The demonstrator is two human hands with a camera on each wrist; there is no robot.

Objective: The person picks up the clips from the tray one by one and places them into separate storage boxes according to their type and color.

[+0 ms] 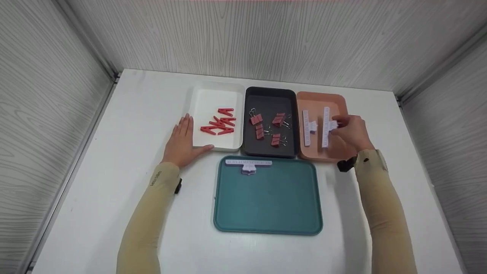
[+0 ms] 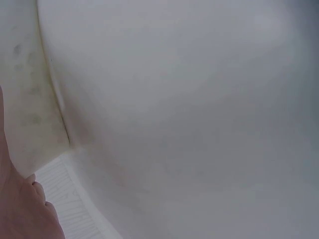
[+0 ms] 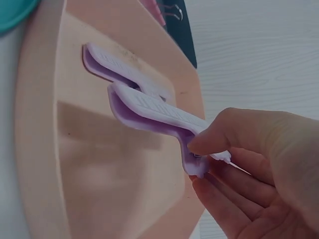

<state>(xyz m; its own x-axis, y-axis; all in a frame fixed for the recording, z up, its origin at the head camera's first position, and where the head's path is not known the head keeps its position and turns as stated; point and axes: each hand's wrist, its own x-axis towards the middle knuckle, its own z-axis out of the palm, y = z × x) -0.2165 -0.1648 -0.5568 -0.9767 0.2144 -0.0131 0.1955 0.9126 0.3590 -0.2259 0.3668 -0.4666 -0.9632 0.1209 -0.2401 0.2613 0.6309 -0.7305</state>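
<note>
My right hand (image 1: 354,131) pinches a pale lilac bag clip (image 3: 154,109) by its handle, over the orange tray (image 1: 338,99). A second lilac clip (image 1: 306,129) lies in that tray, just left of the held one. With fingers straight, my left hand (image 1: 182,142) rests along the left side of the white tray (image 1: 217,86), thumb at its front corner. Several red clothespins (image 1: 226,111) lie inside it. On the green tray (image 1: 268,201) a third lilac clip (image 1: 249,163) sits near the far left corner. Only part of my left hand (image 2: 25,209) shows in the left wrist view.
Between the white and orange trays stands a dark tray (image 1: 270,93) with several red binder clips (image 1: 259,131) in it. The green tray lies in front of this row on a white table (image 1: 95,182). Grey wood-grain panels (image 1: 266,42) rise behind and at both sides.
</note>
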